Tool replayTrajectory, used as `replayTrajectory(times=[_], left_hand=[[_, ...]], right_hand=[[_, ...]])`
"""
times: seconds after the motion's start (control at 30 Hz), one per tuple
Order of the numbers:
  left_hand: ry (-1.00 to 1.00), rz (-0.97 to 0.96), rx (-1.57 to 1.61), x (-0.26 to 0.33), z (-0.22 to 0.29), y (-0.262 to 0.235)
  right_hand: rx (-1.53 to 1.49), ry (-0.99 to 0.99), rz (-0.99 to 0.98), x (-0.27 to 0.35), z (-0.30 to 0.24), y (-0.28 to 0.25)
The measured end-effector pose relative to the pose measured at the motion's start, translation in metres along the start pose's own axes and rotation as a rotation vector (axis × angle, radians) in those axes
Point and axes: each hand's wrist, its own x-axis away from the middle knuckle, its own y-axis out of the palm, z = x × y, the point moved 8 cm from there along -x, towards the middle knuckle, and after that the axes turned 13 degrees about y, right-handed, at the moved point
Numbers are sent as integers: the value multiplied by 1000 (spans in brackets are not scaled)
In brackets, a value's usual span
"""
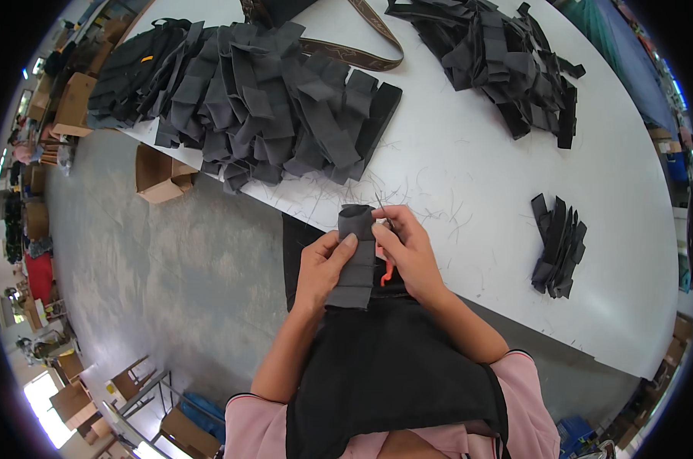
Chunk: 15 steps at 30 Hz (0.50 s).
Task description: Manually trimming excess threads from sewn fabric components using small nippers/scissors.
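Observation:
My left hand [325,264] is closed on a dark grey fabric strip [355,264], thumb on its front. The strip has stitched cross folds and a looped upper end, and hangs over my black apron [396,359]. At its right edge is my right hand [407,249], closed round small scissors with an orange handle [387,271]. Their thin blade tips point up past the fingers, beside the strip's upper end. The fingers partly hide the scissors, so I cannot tell whether the blades are apart. Loose thread ends [392,183] lie scattered on the white table [453,168] beyond my hands.
A big heap of similar grey strips [262,99] covers the table's left side, beside a black bag [136,73]. Another heap [503,61] lies far right, a small bundle [559,246] nearer. A brown patterned strap [361,57] curls behind. An open carton [161,174] stands below the table edge.

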Motion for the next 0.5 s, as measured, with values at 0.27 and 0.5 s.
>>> replayTrajectory(times=[0.27,0.5], left_hand=[[272,191,-100,4,22,-13],[261,202,-45,11,30,-6]], right_hand=[[604,-403,204,64,-5,-28],[505,-396,110,61,-10,-13]])
